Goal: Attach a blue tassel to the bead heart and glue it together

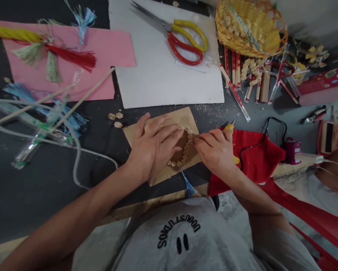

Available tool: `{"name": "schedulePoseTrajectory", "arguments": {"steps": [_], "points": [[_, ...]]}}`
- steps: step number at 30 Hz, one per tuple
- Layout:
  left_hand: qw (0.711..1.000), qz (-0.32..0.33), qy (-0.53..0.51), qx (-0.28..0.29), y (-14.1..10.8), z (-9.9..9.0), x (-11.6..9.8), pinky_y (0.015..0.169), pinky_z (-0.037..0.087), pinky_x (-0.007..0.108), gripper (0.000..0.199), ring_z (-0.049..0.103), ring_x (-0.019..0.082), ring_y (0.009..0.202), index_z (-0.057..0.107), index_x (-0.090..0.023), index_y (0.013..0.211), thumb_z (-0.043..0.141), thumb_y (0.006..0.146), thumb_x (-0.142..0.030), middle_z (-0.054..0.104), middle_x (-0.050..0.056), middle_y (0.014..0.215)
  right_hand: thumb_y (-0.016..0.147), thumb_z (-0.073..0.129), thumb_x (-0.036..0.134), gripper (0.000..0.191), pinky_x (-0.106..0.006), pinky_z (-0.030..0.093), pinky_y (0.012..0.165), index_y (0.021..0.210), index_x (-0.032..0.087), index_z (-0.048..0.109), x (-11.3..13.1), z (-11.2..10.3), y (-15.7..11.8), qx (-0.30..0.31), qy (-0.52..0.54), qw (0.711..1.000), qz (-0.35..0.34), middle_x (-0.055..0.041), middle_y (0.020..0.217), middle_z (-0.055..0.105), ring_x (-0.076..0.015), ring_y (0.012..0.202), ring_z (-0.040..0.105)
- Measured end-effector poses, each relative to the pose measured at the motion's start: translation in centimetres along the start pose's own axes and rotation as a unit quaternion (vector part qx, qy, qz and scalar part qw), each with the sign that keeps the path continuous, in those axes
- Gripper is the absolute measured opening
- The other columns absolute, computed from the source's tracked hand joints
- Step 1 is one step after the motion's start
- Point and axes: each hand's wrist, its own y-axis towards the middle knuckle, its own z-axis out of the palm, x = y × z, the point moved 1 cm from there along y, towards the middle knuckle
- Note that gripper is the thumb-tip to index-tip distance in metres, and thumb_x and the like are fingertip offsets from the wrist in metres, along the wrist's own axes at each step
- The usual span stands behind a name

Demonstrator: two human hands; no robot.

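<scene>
A ring of small pale flower-shaped pieces [189,140] lies on a square brown board [160,176] in front of me. A blue tassel [189,187] hangs from its near side, over the table's front edge. My left hand [154,145] rests flat with fingers stretched across the ring's left part, hiding some of it. Just right of the ring, my right hand [215,150] is closed in a pinch at the board's edge. Something tiny and pale shows at its fingertips, too small to name. Yellow parts of a tool [229,127] show beside and behind this hand, on red cloth [259,150].
Scissors [183,41] lie on a white board [157,82] beyond my hands. Tassels [70,56] on pink paper [107,45], sticks and a white cord [78,162] are left. At the right are a wicker basket [222,37], wrapped sticks [235,92] and another person's arm [334,165].
</scene>
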Motion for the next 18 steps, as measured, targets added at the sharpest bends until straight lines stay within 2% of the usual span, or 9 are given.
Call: {"name": "schedulePoseTrajectory", "arguments": {"steps": [3,7,9,11,13,15,18], "points": [[1.0,0.015,0.009,-0.022,-0.3,-0.1,-0.7,0.121,0.031,0.058,0.028,0.055,0.032,0.135,0.063,-0.019,0.126,0.057,0.1,-0.029,0.07,0.006,0.131,0.096,0.063,0.022,0.013,-0.044,0.036,0.085,0.085,0.023,0.069,0.1,0.1,0.0,-0.009,0.003,1.0,-0.002,0.0,0.095,0.078,-0.023,0.093,0.057],[0.999,0.025,0.034,-0.027,-1.6,-0.1,-2.0,0.129,0.009,0.05,0.023,0.058,0.026,0.132,0.067,-0.022,0.119,0.059,0.099,-0.031,0.073,0.001,0.127,0.095,0.063,0.021,0.011,-0.042,0.043,0.081,0.087,0.021,0.071,0.2,-0.1,-0.1,0.018,0.033,0.999,0.005,-0.005,0.097,0.077,-0.0245,0.094,0.058],[0.999,0.016,0.034,-0.019,-2.2,-0.1,-2.1,0.129,0.003,0.05,0.029,0.057,0.027,0.134,0.064,-0.024,0.126,0.058,0.099,-0.032,0.072,0.002,0.129,0.097,0.059,0.02,0.014,-0.043,0.049,0.085,0.102,0.019,0.071,0.3,-0.6,-0.1,0.017,0.076,0.997,0.02,-0.0086,0.103,0.076,-0.0252,0.098,0.06],[1.0,-0.007,0.019,-0.009,-2.7,-0.2,-1.7,0.128,0.004,0.056,0.045,0.05,0.031,0.141,0.053,-0.022,0.142,0.056,0.099,-0.037,0.066,0.01,0.139,0.1,0.052,0.021,0.03,-0.047,0.053,0.093,0.129,0.019,0.061,0.5,-1.0,-0.2,-0.008,0.136,0.989,0.051,-0.0124,0.116,0.073,-0.0266,0.108,0.063],[0.999,-0.032,0.004,-0.004,-3.1,-0.3,-0.9,0.126,0.005,0.063,0.067,0.038,0.036,0.149,0.035,-0.016,0.155,0.053,0.099,-0.049,0.054,0.018,0.151,0.103,0.044,0.024,0.048,-0.051,0.053,0.101,0.15,0.018,0.04,0.9,-1.1,-0.4,-0.034,0.19,0.977,0.094,-0.0162,0.133,0.065,-0.0281,0.125,0.059],[0.999,-0.032,0.01,-0.008,-3.5,-0.3,-0.2,0.125,0.006,0.066,0.081,0.029,0.037,0.153,0.021,-0.012,0.16,0.046,0.099,-0.059,0.043,0.023,0.157,0.104,0.04,0.026,0.058,-0.054,0.05,0.108,0.158,0.016,0.023,1.6,-0.8,-0.8,-0.035,0.211,0.97,0.115,-0.0196,0.145,0.055,-0.0291,0.14,0.049],[0.999,-0.01,0.034,-0.004,-4.6,-0.3,-0.2,0.125,0.001,0.065,0.081,0.031,0.036,0.152,0.023,-0.013,0.16,0.038,0.099,-0.064,0.044,0.022,0.157,0.104,0.043,0.032,0.066,-0.06,0.041,0.117,0.16,0.011,0.016,2.8,0.2,-1.5,-0.005,0.167,0.981,0.102,-0.0238,0.154,0.046,-0.0326,0.153,0.031]]}}
